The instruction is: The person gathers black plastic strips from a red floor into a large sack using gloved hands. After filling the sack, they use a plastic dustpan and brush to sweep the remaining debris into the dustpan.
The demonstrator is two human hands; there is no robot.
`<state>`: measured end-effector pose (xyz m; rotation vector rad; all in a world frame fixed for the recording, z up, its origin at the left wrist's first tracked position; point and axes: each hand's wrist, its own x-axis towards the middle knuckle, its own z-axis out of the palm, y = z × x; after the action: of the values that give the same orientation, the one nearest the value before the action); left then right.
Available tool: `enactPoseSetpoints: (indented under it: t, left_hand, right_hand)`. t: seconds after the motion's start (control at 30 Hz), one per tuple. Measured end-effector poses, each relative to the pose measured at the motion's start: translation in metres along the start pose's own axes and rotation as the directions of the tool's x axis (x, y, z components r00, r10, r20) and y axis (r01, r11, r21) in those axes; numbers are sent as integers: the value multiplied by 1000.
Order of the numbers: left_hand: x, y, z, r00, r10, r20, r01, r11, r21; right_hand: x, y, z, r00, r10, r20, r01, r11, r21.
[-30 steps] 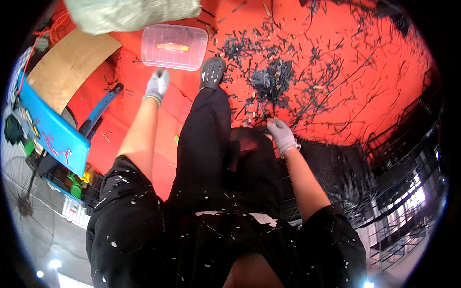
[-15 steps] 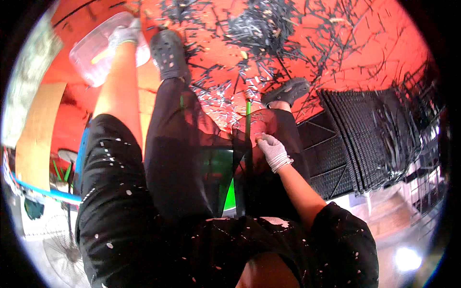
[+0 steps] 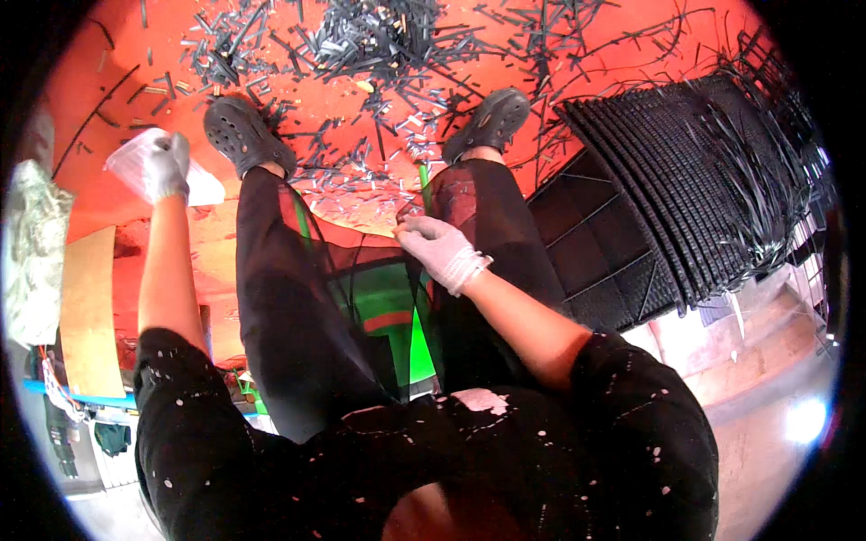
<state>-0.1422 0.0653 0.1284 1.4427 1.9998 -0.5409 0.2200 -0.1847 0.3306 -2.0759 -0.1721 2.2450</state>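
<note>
My left hand (image 3: 169, 167), in a pale glove, is closed on the rim of a clear plastic tub (image 3: 206, 185). It holds the tub, tilted, just above the red floor at the far left, beside my left shoe. What lies inside the tub cannot be made out now. My right hand (image 3: 442, 251), in a pale glove with a striped cuff, is over my lap between the knees. Its thumb and fingers are pinched together at the edge of a sheer black cloth (image 3: 361, 257) spread between my legs. Whether anything is between those fingertips is hidden.
Black strip offcuts (image 3: 374, 41) lie heaped and scattered over the red floor (image 3: 298, 22). At my right stands a black woven panel (image 3: 645, 180) with loose strands (image 3: 749, 194). A wooden board (image 3: 88, 311) is at the left. Something bright green (image 3: 420, 352) shows beneath me.
My left hand and the tub have moved lower and a little left; the tub has turned more edge-on. My right hand has shifted left and slightly up. The whole view has swung right.
</note>
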Motion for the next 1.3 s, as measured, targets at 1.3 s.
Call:
enactPoseSetpoints:
  t: [1.3]
  left_hand:
    - [-544, 349, -370, 735, 596, 325, -666, 724, 178]
  right_hand:
    - [-506, 26, -378, 373, -598, -709, 491, 776, -396]
